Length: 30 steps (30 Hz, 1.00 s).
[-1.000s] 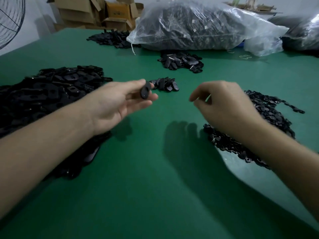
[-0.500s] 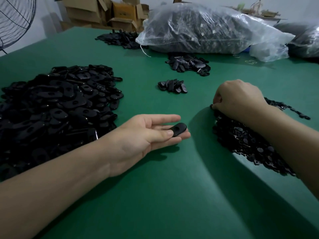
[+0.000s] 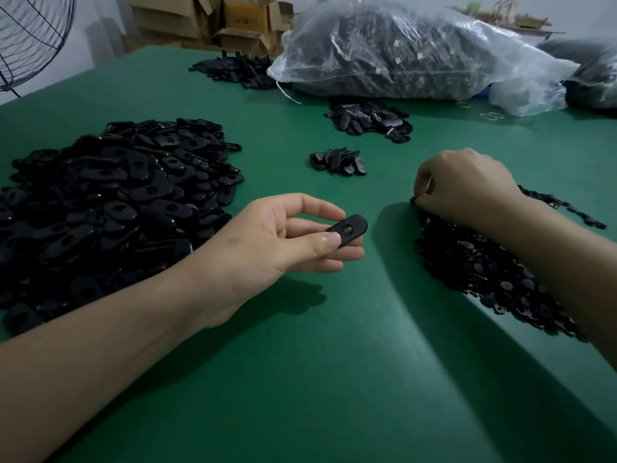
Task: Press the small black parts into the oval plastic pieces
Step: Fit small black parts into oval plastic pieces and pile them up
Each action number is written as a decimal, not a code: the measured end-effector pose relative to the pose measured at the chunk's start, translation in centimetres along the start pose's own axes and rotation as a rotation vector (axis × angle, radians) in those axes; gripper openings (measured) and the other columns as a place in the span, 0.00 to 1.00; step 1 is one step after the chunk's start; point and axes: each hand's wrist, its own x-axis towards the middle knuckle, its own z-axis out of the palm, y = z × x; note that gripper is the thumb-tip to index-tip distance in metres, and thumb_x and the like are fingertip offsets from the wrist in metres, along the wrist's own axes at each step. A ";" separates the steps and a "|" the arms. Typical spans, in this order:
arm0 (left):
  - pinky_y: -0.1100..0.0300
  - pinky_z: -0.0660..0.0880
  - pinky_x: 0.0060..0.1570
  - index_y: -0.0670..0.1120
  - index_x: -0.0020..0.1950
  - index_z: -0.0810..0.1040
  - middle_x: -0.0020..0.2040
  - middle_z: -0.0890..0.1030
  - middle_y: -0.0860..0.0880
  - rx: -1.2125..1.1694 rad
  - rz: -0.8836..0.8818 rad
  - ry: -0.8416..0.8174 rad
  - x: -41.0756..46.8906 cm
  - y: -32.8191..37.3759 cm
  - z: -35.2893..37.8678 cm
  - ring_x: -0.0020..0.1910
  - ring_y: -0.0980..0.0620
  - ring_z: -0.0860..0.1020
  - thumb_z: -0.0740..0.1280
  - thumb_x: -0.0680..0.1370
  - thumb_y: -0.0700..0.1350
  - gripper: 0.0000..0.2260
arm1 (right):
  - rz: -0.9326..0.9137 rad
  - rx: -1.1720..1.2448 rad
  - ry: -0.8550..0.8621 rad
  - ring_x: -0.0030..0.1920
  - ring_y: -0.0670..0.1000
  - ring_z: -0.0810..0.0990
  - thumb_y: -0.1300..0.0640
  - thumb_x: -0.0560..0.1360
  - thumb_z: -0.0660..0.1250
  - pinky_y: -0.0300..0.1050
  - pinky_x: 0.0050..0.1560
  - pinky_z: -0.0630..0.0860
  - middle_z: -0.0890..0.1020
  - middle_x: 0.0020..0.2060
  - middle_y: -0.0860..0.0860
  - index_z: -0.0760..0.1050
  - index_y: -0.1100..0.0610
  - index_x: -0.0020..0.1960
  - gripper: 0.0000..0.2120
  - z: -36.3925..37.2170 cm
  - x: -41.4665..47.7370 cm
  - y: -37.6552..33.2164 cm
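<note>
Left hand [image 3: 277, 242] is pinching one black oval plastic piece [image 3: 348, 228] between thumb and fingers above the green table surface [image 3: 300, 379]. Right hand [image 3: 467, 185], well apart, is curling its fingertips onto the heap of small black parts [image 3: 484, 272]; a grip cannot be confirmed. A large pile of black oval pieces [image 3: 117, 195] is lying at left.

Green table [image 3: 300, 379] — black oval pieces [image 3: 113, 195]; clear bag [image 3: 417, 45]

- right hand [image 3: 467, 188]: fingertips curl into the edge of the small-parts pile [image 3: 484, 272]; can't tell if they pinch a part
- left hand [image 3: 267, 242]: thumb covers near end of oval piece [image 3: 350, 227]
- oval pile [image 3: 117, 202], fan [image 3: 30, 38]: cut by left edge
- second bag [image 3: 587, 65]: cut by right edge
</note>
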 end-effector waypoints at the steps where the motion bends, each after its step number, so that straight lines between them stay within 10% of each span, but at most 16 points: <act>1: 0.62 0.82 0.49 0.38 0.61 0.75 0.52 0.87 0.44 0.009 0.007 0.005 0.0 0.0 0.0 0.53 0.46 0.87 0.68 0.80 0.34 0.10 | -0.005 -0.001 -0.013 0.44 0.60 0.81 0.56 0.73 0.71 0.47 0.42 0.77 0.84 0.44 0.52 0.83 0.48 0.45 0.05 0.0 0.0 -0.1; 15: 0.63 0.82 0.44 0.40 0.57 0.81 0.50 0.88 0.44 0.001 -0.011 0.021 -0.3 -0.8 0.6 0.48 0.47 0.87 0.73 0.73 0.45 0.15 | -0.217 -0.166 -0.232 0.45 0.56 0.78 0.50 0.74 0.69 0.46 0.41 0.74 0.80 0.39 0.46 0.75 0.45 0.38 0.06 -1.0 2.3 -0.2; 30: 0.63 0.82 0.46 0.43 0.62 0.81 0.49 0.88 0.43 -0.017 -0.031 0.046 -0.2 -1.1 0.4 0.49 0.47 0.87 0.73 0.77 0.38 0.14 | -0.245 0.042 0.034 0.35 0.49 0.77 0.52 0.71 0.71 0.44 0.36 0.70 0.80 0.34 0.41 0.77 0.45 0.39 0.04 -0.1 1.1 1.4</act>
